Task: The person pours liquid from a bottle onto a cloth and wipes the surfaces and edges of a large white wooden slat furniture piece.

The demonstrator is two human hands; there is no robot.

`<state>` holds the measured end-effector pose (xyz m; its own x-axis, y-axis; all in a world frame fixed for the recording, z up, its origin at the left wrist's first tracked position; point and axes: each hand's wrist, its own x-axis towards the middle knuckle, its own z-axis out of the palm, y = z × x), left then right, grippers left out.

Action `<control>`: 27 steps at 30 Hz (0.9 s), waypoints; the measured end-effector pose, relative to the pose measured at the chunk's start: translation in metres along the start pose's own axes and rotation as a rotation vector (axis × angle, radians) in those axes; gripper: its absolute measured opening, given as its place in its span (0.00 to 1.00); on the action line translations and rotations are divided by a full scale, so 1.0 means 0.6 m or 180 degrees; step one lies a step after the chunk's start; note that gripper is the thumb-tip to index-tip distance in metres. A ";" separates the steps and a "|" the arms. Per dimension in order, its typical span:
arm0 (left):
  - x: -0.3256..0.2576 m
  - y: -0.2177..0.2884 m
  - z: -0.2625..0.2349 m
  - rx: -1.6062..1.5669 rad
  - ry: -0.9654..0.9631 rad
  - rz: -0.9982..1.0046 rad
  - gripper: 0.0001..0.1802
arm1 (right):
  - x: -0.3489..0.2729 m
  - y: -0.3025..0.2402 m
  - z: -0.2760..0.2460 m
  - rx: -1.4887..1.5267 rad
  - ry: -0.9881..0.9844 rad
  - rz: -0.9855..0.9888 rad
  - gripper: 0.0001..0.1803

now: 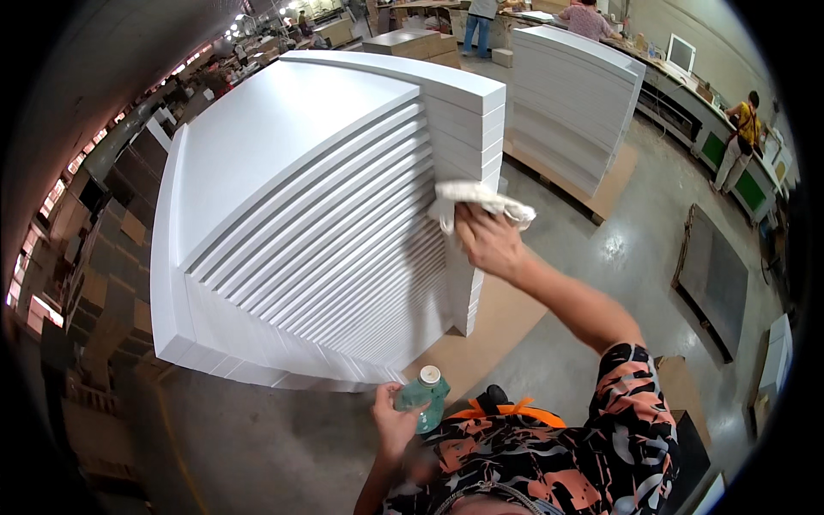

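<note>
In my right hand (491,244) is a bunched white cloth (485,199), pressed against or just over the right edge of a tall stack of white panels (318,232); whether it touches I cannot tell. My left hand (395,421) grips a clear greenish plastic bottle (432,403) with a white cap, low by the stack's near corner. The stacked panels have raised borders and recessed middles, so dark gaps show between their layers. My right arm reaches forward, while the left stays close to my body.
Brown board (515,318) lies beneath the stack. A second white panel stack (571,107) stands behind on a pallet. Dark flat boards (712,279) lie on the floor at right. A person in yellow (745,129) stands by a long workbench; others work at the back.
</note>
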<state>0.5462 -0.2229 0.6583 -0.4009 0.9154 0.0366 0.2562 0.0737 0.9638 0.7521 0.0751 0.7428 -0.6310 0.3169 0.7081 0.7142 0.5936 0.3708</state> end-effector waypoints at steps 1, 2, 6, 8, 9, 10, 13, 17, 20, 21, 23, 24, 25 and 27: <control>-0.004 -0.006 -0.003 -0.0025 0.0030 0.0019 0.30 | 0.033 0.011 -0.030 -0.0212 0.0062 -0.0004 0.26; -0.009 -0.012 -0.008 -0.0031 0.0079 0.0027 0.29 | 0.081 0.020 -0.065 -0.0397 0.0131 -0.0009 0.26; -0.019 -0.003 -0.023 -0.0254 0.0193 -0.0327 0.29 | 0.127 -0.002 -0.078 -0.1524 -0.0287 -0.0306 0.31; -0.018 0.001 -0.024 -0.0371 0.0245 -0.0315 0.28 | 0.065 -0.020 -0.046 -0.1556 -0.0676 -0.0721 0.32; -0.021 -0.006 -0.024 -0.0399 0.0284 -0.0270 0.28 | 0.050 -0.027 -0.047 -0.1301 -0.1556 -0.1148 0.32; -0.027 -0.008 -0.027 -0.0393 0.0346 -0.0254 0.27 | 0.044 -0.039 -0.043 -0.1151 -0.2146 -0.1088 0.32; -0.041 -0.001 -0.038 -0.0561 0.0421 -0.0258 0.27 | 0.073 -0.017 -0.042 -0.1106 -0.1939 -0.0921 0.29; -0.052 -0.016 -0.058 -0.0447 0.0462 -0.0301 0.27 | 0.164 0.002 -0.116 -0.1452 -0.0957 -0.0579 0.30; -0.039 -0.011 -0.057 -0.0351 0.0489 -0.0278 0.27 | 0.078 -0.026 -0.057 -0.1679 -0.1140 -0.0984 0.31; -0.040 0.000 -0.055 -0.0279 0.0475 -0.0267 0.27 | 0.047 -0.031 -0.052 -0.1688 -0.1989 -0.1691 0.31; -0.041 0.006 -0.051 -0.0271 0.0424 -0.0200 0.28 | 0.001 -0.010 0.001 -0.1755 -0.1897 -0.1463 0.31; -0.044 0.000 -0.053 -0.0316 0.0462 -0.0167 0.28 | 0.040 0.000 -0.013 -0.1559 -0.1620 -0.1167 0.31; -0.054 -0.004 -0.054 -0.0334 0.0496 -0.0193 0.29 | 0.084 0.007 -0.040 -0.1302 -0.1385 -0.0883 0.31; -0.060 -0.005 -0.057 -0.0262 0.0462 -0.0232 0.29 | 0.164 0.022 -0.105 -0.1299 -0.0968 -0.0498 0.31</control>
<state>0.5298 -0.2697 0.6630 -0.5401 0.8416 -0.0022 0.1514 0.0998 0.9834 0.7185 0.0678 0.8555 -0.7555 0.4836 0.4420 0.6261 0.3341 0.7045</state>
